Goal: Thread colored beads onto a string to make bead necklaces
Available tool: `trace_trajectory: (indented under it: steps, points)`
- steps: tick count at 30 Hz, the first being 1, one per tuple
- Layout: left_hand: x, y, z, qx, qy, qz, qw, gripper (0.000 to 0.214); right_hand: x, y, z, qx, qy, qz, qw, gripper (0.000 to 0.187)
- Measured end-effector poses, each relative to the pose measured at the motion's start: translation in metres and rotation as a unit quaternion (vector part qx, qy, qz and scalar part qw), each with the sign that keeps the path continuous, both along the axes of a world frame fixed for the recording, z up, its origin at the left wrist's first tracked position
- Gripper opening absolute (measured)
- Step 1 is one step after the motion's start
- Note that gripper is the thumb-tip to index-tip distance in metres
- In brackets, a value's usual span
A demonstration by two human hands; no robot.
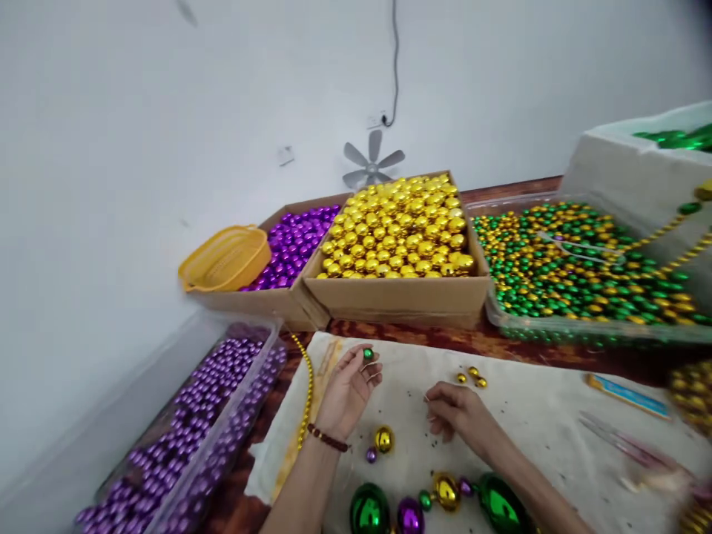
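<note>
Between the thumb and fingers of my left hand (348, 389) is a small shiny green bead (368, 354). My right hand (453, 411) is closed in a pinch over the cloth, and what its fingertips hold is too fine to make out. A gold bead (383, 439) and a small purple bead (371, 455) lie on the white cloth (400, 371) between my wrists. In front of me runs a row of larger beads, with a green ball (369, 510), a purple ball (411, 515), a gold ball (446, 492) and a big green oval bead (502, 504).
At the back stand a carton of gold beads (397, 302), a carton of purple beads (303, 241) with a yellow basket (225, 259), and a tub of green and gold beads (556, 322). A clear bin of purple beads (205, 393) flanks the left. Scissors (628, 441) lie right.
</note>
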State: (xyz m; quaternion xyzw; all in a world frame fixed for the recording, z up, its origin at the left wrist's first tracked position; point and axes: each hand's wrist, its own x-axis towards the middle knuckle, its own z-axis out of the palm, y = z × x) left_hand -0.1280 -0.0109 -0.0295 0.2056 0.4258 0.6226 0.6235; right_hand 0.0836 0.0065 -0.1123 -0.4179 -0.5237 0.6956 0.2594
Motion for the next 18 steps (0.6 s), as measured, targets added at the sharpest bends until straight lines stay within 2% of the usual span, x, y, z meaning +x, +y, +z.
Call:
trace_trajectory:
  steps: [3, 7, 18]
  points:
    - [-0.016, -0.005, -0.012, -0.008, -0.049, 0.035, 0.998, 0.017, -0.005, -0.006, 0.013, 0.027, 0.015, 0.009, 0.999, 0.025]
    - [-0.024, -0.004, -0.02, -0.013, -0.092, 0.042, 0.995, 0.021, -0.009, -0.013, 0.025, 0.047, 0.021, 0.009, 0.999, 0.03]
    - [-0.022, -0.003, -0.023, -0.019, -0.108, 0.04, 0.993, 0.015, -0.01, -0.016, 0.027, 0.081, -0.005, 0.016, 0.997, 0.029]
